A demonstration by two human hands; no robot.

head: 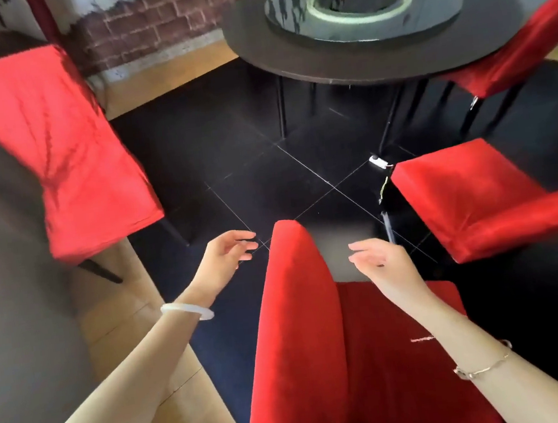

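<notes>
Both hands are empty, fingers loose and a little curled, grasping nothing: the left hand (227, 258) hovers just left of the backrest top of the nearest red chair (300, 329), and the right hand (384, 262) hangs just right of it above the seat, neither visibly touching. That chair stands bottom centre on the black tile floor (230, 154), with a round black counter (289, 58) well beyond it. A second red chair (57, 148) is at left and a third red chair (476, 197) at right; white bangle (186, 310) on left wrist, thin bracelet (483, 367) on right.
</notes>
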